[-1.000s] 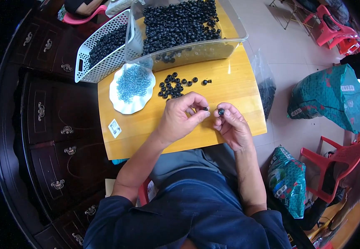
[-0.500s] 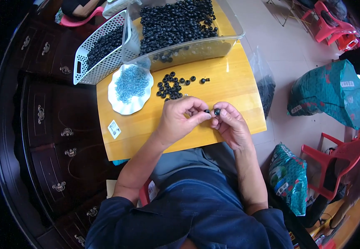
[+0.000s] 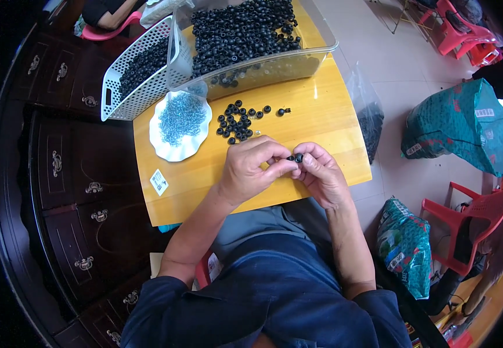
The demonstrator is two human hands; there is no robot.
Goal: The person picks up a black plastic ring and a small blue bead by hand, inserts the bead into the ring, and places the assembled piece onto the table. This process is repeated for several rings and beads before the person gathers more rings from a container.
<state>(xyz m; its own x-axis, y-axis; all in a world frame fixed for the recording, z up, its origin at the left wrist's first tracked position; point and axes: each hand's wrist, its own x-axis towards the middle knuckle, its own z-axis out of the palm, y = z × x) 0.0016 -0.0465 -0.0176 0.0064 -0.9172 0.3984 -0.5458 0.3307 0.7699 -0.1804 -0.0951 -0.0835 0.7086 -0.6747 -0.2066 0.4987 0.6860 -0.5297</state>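
Over the table's near side, my left hand (image 3: 256, 166) pinches a small black piece (image 3: 290, 158) between thumb and forefinger. My right hand (image 3: 323, 173) grips a round black hollow part (image 3: 299, 157) the same way. The two pieces meet between my fingertips; whether one is inside the other I cannot tell. Just beyond my left hand lies a loose cluster of round black parts (image 3: 237, 123). One more black part (image 3: 281, 112), with a small stub on its right side, lies apart from them. Left of the cluster, a white wavy-rimmed plate (image 3: 154, 139) holds many small clear bluish pieces.
At the table's (image 3: 344, 139) far side stand a clear plastic bin (image 3: 274, 66) and a white perforated basket (image 3: 115, 95), both holding black parts. Dark drawers (image 3: 60, 174) line the left. Teal sacks (image 3: 449, 124) and red chairs (image 3: 466, 223) stand on the right, near another person's arm (image 3: 478, 296).
My hands have drawn closer, and the two black pieces, separated by a small gap before, now meet. The view has shifted slightly.
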